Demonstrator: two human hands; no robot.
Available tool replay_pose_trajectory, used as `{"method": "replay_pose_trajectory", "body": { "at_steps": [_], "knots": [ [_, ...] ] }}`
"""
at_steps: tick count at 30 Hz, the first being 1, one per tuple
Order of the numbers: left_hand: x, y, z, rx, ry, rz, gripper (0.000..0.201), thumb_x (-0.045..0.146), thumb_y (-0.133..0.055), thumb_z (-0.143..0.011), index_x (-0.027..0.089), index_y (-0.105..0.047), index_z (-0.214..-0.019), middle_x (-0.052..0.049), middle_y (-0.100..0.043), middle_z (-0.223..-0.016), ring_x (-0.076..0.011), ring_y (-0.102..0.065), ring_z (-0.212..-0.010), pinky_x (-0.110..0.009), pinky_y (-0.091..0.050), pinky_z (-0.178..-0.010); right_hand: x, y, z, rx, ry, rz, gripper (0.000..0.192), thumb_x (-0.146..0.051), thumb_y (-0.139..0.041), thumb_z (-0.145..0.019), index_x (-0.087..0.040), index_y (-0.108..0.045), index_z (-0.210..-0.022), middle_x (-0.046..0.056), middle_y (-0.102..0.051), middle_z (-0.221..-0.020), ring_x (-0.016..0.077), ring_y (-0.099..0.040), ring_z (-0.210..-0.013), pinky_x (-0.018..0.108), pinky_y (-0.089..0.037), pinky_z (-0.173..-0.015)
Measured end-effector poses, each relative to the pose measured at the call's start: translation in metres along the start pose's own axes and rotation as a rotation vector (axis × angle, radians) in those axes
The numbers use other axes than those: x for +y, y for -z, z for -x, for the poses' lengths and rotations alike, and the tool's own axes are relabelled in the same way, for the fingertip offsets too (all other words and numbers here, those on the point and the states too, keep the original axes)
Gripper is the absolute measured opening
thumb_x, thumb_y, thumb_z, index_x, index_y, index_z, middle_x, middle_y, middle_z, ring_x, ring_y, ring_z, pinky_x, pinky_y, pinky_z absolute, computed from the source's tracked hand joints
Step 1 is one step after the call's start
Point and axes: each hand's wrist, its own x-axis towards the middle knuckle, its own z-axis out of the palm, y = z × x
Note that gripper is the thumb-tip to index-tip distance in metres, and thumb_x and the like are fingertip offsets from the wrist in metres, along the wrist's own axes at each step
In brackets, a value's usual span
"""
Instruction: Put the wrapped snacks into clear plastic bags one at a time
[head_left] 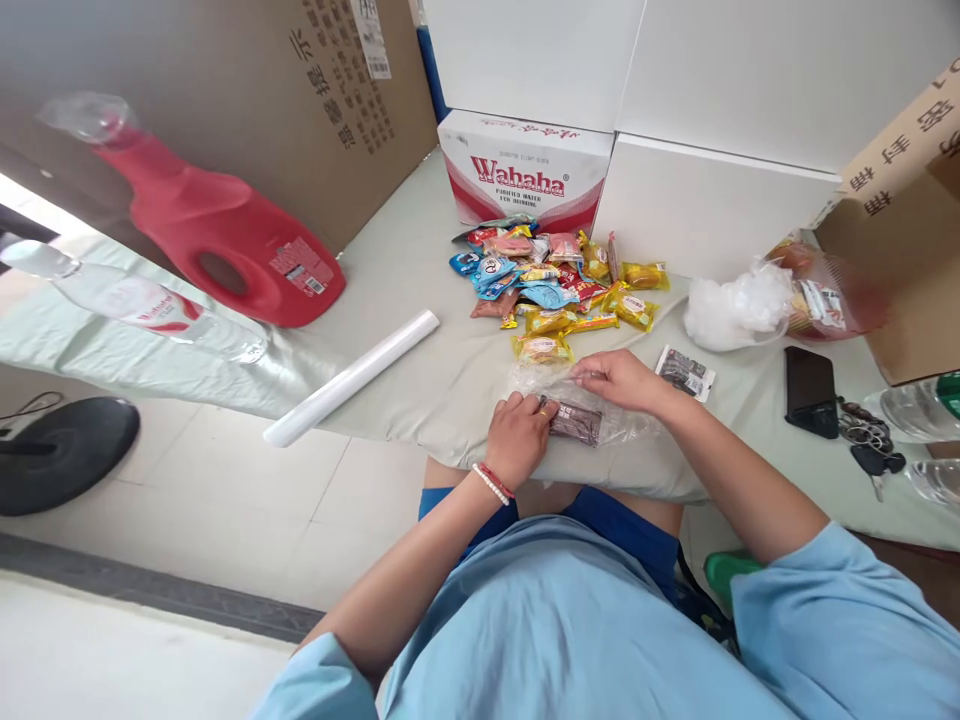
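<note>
1. Resting on the near edge of the cloth-covered table (420,390), your left hand (517,438) is curled, its fingers pinching the end of a dark brown snack packet (576,422).
2. Your right hand (619,380) lies just beyond, fingers bent and gripping the clear plastic bag (540,378) that wraps that packet.
3. Just right of your right hand you have a second dark packet (684,372) lying flat on the cloth.
4. To your left, a white plastic roll (351,377) juts over the table edge.
5. Beyond your hands sits a pile of snack packets (555,285), yellow, blue and red.
6. To your right lie a black phone (811,390), keys (870,440) and crumpled clear bags (739,305).
7. Farther left stands a red detergent jug (217,245), with a water bottle (135,300) beside it.
8. Farthest back is a Wahaha water carton (521,172), touching a white box (712,205).
</note>
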Motion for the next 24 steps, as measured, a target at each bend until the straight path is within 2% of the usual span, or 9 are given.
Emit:
{"method": "replay_pose_trajectory", "body": {
  "at_steps": [3,6,8,10,13,17,19,21,24],
  "knots": [
    [-0.007,-0.004,0.003,0.007,0.034,0.116,0.031,0.022,-0.05,-0.099,0.025,-0.076,-0.117,-0.011,-0.07,-0.093,-0.0295,-0.061,-0.097,-0.044,-0.048,-0.083,-0.023,-0.014,0.026,-0.063,0.152,0.132,0.043,-0.019,-0.05,-0.097,-0.029,-0.071,-0.133,0.005,-0.073,-0.1,0.0191,-0.065,-0.09,0.027,-0.047,-0.081],
    [-0.028,-0.01,0.008,0.049,0.092,0.472,0.027,0.025,-0.052,-0.097,0.023,-0.078,-0.105,-0.009,-0.076,-0.098,-0.0257,-0.067,-0.1,-0.041,-0.052,-0.09,-0.035,-0.034,0.048,-0.169,0.165,0.294,0.051,-0.016,-0.045,-0.1,-0.034,-0.061,-0.145,0.006,-0.068,-0.097,0.0218,-0.061,-0.092,0.029,-0.045,-0.077],
    [-0.046,-0.011,0.009,0.116,0.22,0.728,0.028,0.031,-0.053,-0.095,0.021,-0.076,-0.106,-0.007,-0.077,-0.103,-0.0234,-0.07,-0.099,-0.038,-0.055,-0.092,-0.038,-0.046,0.056,-0.177,0.144,0.343,0.054,-0.013,-0.041,-0.102,-0.034,-0.058,-0.149,0.007,-0.067,-0.102,0.0231,-0.058,-0.098,0.03,-0.044,-0.082],
    [-0.059,-0.009,0.006,0.245,0.412,0.833,0.032,0.036,-0.048,-0.096,0.02,-0.074,-0.108,-0.006,-0.077,-0.105,-0.0224,-0.07,-0.099,-0.038,-0.055,-0.093,-0.038,-0.052,0.059,-0.164,0.119,0.355,0.054,-0.012,-0.04,-0.103,-0.033,-0.057,-0.149,0.008,-0.065,-0.104,0.0236,-0.057,-0.1,0.032,-0.043,-0.086],
    [-0.065,-0.002,-0.004,0.378,0.552,0.686,0.039,0.044,-0.04,-0.101,0.02,-0.07,-0.112,-0.01,-0.072,-0.12,-0.0248,-0.062,-0.121,-0.045,-0.045,-0.111,-0.039,-0.054,0.059,-0.154,0.12,0.372,0.052,-0.013,-0.043,-0.103,-0.032,-0.057,-0.149,0.009,-0.064,-0.104,0.0245,-0.056,-0.098,0.033,-0.042,-0.085],
    [-0.052,0.006,-0.011,0.156,0.425,0.435,0.029,0.046,-0.072,-0.083,0.02,-0.071,-0.097,-0.014,-0.059,-0.14,-0.0365,-0.037,-0.147,-0.055,-0.029,-0.123,-0.039,-0.05,0.065,-0.125,0.138,0.367,0.046,-0.02,-0.051,-0.103,-0.03,-0.059,-0.148,0.011,-0.061,-0.104,0.0249,-0.054,-0.096,0.033,-0.041,-0.082],
    [-0.043,0.009,-0.006,0.098,0.384,0.438,0.02,0.035,-0.078,-0.077,0.02,-0.068,-0.087,-0.013,-0.061,-0.133,-0.0349,-0.049,-0.137,-0.051,-0.038,-0.117,-0.037,-0.049,0.07,-0.102,0.143,0.333,0.042,-0.028,-0.055,-0.104,-0.029,-0.062,-0.145,0.011,-0.06,-0.105,0.0245,-0.054,-0.095,0.034,-0.042,-0.081],
    [-0.034,0.013,0.0,0.103,0.373,0.514,0.01,0.027,-0.071,-0.082,0.02,-0.064,-0.082,-0.008,-0.066,-0.11,-0.025,-0.064,-0.107,-0.041,-0.051,-0.099,-0.034,-0.052,0.073,-0.074,0.147,0.305,0.041,-0.032,-0.056,-0.103,-0.029,-0.063,-0.144,0.011,-0.059,-0.105,0.0243,-0.053,-0.093,0.034,-0.043,-0.08],
    [-0.012,0.015,0.006,0.161,0.329,0.564,0.007,0.022,-0.062,-0.088,0.021,-0.06,-0.081,-0.001,-0.062,-0.083,-0.0168,-0.062,-0.076,-0.03,-0.052,-0.075,-0.031,-0.061,0.075,-0.013,0.161,0.261,0.04,-0.032,-0.056,-0.103,-0.029,-0.065,-0.142,0.01,-0.058,-0.103,0.0246,-0.053,-0.092,0.037,-0.045,-0.082]
  ]
}}
